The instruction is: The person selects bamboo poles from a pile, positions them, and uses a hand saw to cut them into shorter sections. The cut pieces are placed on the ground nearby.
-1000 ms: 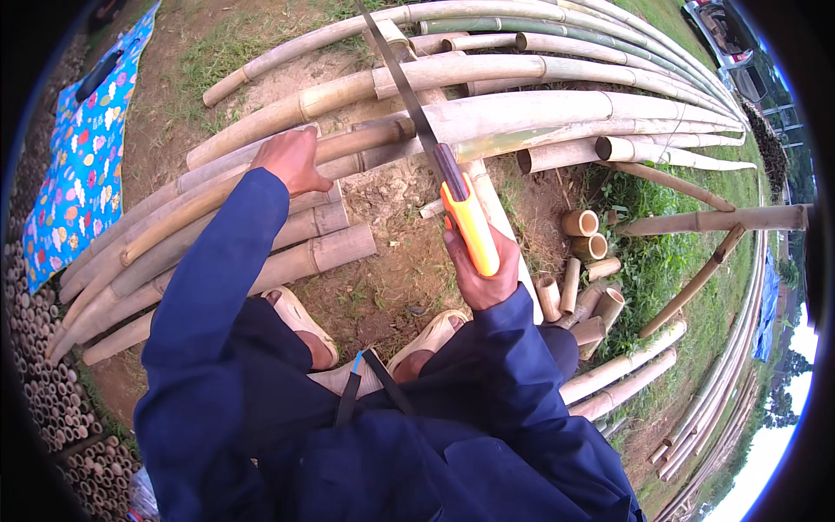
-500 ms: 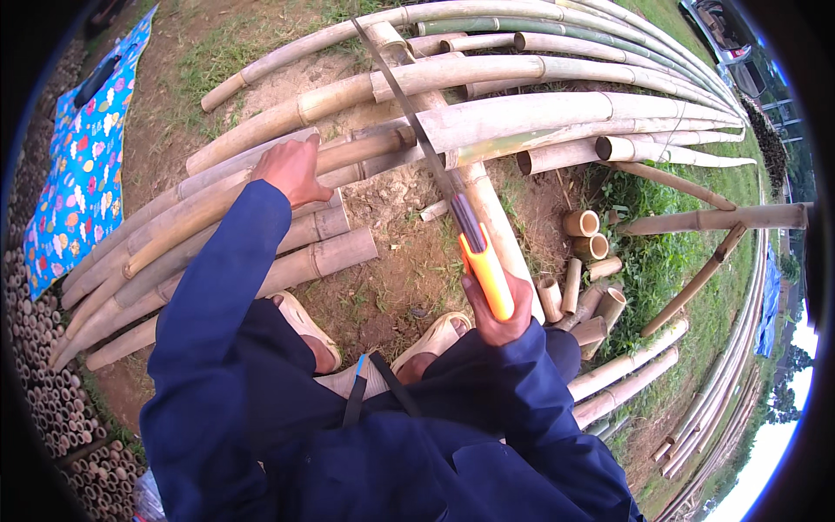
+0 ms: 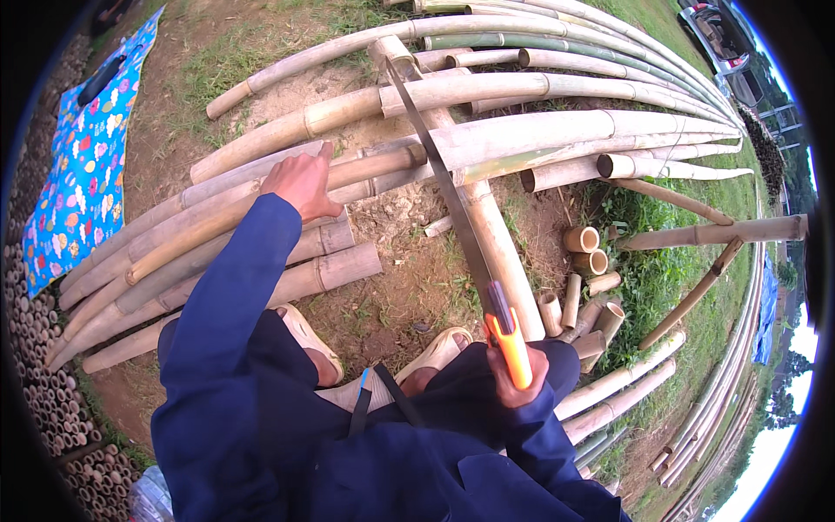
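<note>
My right hand [image 3: 519, 376] is closed around the orange handle of a handsaw [image 3: 452, 202]. The long blade slants up and to the left, crossing a bamboo pole [image 3: 383, 163] at its right end, beside the thick pale bamboo [image 3: 531, 126]. My left hand [image 3: 301, 183] grips that same pole from above, left of the blade, with thumb and index finger showing. Under the poles lies a bamboo crosspiece [image 3: 503, 252]. Whether the teeth touch the pole cannot be made out.
Short cut bamboo pieces [image 3: 570, 296] lie on the ground to the right. Beyond them stands a bamboo frame [image 3: 713, 232]. A blue patterned cloth [image 3: 83, 165] is at far left, above stacked bamboo tubes [image 3: 52, 400]. My sandalled feet [image 3: 313, 346] are below the poles.
My right hand has drawn the saw down and slightly right, toward my body. My left hand stays on the pole, and the whole view has shifted a little.
</note>
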`<state>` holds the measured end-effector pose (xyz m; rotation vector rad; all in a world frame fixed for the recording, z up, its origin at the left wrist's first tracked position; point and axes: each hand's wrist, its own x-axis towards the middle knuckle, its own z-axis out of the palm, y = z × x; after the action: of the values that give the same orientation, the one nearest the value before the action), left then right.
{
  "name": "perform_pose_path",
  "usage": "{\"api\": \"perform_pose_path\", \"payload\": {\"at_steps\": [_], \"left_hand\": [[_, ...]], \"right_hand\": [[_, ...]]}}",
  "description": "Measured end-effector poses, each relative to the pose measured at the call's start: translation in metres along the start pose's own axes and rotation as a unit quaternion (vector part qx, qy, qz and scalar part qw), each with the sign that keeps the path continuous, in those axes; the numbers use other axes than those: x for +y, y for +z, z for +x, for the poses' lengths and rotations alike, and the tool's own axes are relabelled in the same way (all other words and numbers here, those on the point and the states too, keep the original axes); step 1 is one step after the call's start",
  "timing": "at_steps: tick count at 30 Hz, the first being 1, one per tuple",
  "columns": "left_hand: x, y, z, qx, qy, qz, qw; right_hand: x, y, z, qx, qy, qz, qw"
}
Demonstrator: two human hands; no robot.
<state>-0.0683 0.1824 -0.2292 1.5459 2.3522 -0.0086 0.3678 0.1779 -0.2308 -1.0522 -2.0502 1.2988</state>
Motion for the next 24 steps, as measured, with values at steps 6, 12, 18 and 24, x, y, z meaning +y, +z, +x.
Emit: {"api": "perform_pose_path", "payload": {"at_steps": [6, 12, 18, 24], "left_hand": [[0.010, 0.005, 0.000, 0.002, -0.011, 0.000, 1.000], [-0.003, 0.000, 0.005, 0.008, 0.028, 0.016, 0.999], [-0.024, 0.011, 0.002, 0.139, 0.054, 0.018, 0.989], [-0.030, 0.017, 0.015, 0.185, -0.052, 0.035, 0.981]], "right_hand": [[0.004, 0.034, 0.087, 0.025, 0.005, 0.042, 0.999], [0.001, 0.049, 0.137, 0.035, -0.079, 0.083, 0.993], [0.003, 0.059, 0.133, 0.039, -0.075, 0.064, 0.994], [0.000, 0.058, 0.133, 0.038, -0.074, 0.061, 0.995]]}}
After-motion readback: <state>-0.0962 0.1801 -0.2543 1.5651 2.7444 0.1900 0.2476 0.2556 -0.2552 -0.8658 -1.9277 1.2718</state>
